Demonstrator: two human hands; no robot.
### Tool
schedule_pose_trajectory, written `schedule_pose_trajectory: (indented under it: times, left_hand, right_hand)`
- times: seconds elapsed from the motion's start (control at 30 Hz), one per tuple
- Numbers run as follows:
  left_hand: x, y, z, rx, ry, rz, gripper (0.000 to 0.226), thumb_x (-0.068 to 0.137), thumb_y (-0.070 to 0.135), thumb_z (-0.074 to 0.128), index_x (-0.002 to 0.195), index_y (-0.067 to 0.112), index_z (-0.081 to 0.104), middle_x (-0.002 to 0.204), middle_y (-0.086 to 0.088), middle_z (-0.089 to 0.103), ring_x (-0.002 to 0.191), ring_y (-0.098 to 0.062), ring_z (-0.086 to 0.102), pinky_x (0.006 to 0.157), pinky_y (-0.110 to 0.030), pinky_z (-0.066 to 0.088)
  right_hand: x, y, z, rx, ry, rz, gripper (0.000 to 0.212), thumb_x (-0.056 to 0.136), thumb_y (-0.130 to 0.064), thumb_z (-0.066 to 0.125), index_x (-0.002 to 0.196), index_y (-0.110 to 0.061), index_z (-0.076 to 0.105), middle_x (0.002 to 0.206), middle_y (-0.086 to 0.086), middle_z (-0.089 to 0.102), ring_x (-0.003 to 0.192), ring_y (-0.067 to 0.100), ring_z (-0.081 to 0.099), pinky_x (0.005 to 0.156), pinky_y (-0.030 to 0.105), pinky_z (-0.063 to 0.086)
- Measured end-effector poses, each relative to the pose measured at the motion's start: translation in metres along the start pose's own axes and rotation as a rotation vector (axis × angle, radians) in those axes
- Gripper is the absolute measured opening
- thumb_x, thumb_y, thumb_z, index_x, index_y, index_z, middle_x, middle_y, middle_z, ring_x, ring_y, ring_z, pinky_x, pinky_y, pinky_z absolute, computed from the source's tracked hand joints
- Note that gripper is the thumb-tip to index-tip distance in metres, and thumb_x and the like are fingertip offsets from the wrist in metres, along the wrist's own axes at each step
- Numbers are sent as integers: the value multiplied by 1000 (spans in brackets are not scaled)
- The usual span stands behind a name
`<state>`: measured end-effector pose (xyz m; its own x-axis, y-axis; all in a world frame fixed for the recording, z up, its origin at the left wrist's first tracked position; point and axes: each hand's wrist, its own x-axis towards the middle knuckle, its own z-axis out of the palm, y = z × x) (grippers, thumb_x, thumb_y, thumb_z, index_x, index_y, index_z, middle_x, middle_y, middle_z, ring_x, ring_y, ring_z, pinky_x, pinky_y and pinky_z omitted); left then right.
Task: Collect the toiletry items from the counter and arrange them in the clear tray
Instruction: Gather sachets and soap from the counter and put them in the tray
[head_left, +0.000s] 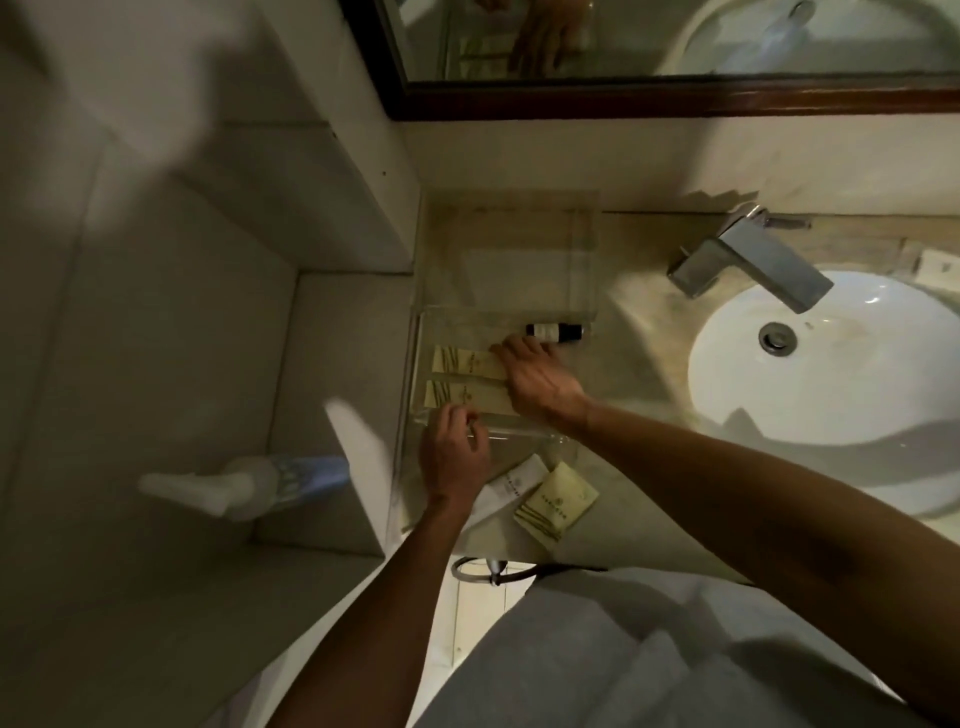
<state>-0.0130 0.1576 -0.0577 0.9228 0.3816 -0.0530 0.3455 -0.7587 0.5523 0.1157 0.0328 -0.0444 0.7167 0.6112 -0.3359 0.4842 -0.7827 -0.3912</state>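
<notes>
Tray (415, 364): two cream packets (464, 360) inside, dark bottle (553, 331) at my 12.
Right hand (540, 382): fingers flat on upper packet.
Left hand (453, 454): at 7, fingers curled; grip unclear.

Both hands low, left (453, 453) curled, right (537, 375) flat.

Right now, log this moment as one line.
stage: arranging | clear tray: two cream packets, dark bottle | right hand: on packets | left hand: tray's near edge | counter: square packet
</notes>
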Motion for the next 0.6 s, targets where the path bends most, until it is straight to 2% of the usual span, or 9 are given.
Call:
schedule_pose_trajectory:
  times: [0.1, 0.17, 0.23, 0.3, 0.4, 0.47, 0.53, 0.6]
  left_hand:
    - [8, -2, -4, 95, -19, 28, 23, 82, 7, 57, 102, 16, 65, 102, -3, 61, 91, -22, 55, 72, -32, 44]
    - [25, -4, -4, 186, -51, 66, 34, 83, 3, 55, 115, 13, 64, 114, -7, 62, 101, -25, 55, 81, -36, 47]
    - [48, -5, -2, 252, -122, 113, 47, 88, 4, 51, 133, 16, 54, 136, -7, 53, 120, -26, 48, 97, -39, 46]
    - [66, -6, 1, 321, -207, 197, 57, 91, 5, 49, 145, 20, 40, 151, -4, 38, 132, -25, 39, 105, -39, 39]
    - [71, -11, 2, 401, -329, 296, 52, 95, 13, 50, 146, 20, 38, 152, -6, 37, 135, -26, 39, 105, -42, 38]
    - [69, -13, 0, 395, -332, 288, 50, 95, 15, 52, 144, 19, 40, 151, -7, 38, 134, -27, 39, 104, -43, 41]
    - [68, -11, 0, 343, -305, 249, 50, 94, 14, 54, 142, 19, 42, 150, -7, 39, 133, -27, 41, 104, -42, 42]
    - [61, -6, -4, 250, -206, 182, 47, 92, 16, 56, 138, 18, 45, 146, -7, 43, 127, -25, 46, 102, -40, 45]
  right_hand:
    - [-8, 5, 3, -26, 58, -5, 60, 89, -21, 58, 144, -16, 36, 142, 10, 43, 130, 29, 39, 111, 43, 28]
    - [-12, 9, 6, -42, 63, 4, 60, 89, -20, 62, 143, -17, 37, 143, 10, 44, 131, 29, 39, 112, 45, 28]
    - [-15, 12, 8, -51, 38, 6, 58, 90, -20, 62, 143, -17, 37, 144, 10, 42, 131, 29, 39, 112, 45, 31]
    - [-14, 11, 8, -71, 0, -24, 56, 92, -17, 59, 144, -17, 39, 147, 10, 39, 132, 28, 39, 109, 45, 34]
    - [-16, 8, 6, -81, -62, -58, 59, 91, -15, 59, 145, -20, 39, 152, 9, 34, 136, 27, 35, 110, 46, 36]
    - [-20, 8, 4, -59, -63, -50, 60, 91, -16, 59, 146, -21, 37, 154, 8, 32, 137, 27, 34, 111, 46, 34]
    - [-28, 8, 3, -12, 17, -31, 60, 91, -15, 59, 147, -20, 37, 153, 9, 34, 135, 27, 37, 111, 45, 36]
    - [-39, 11, 2, 37, 158, -8, 57, 89, -11, 60, 143, -17, 42, 147, 10, 41, 128, 26, 45, 105, 43, 43]
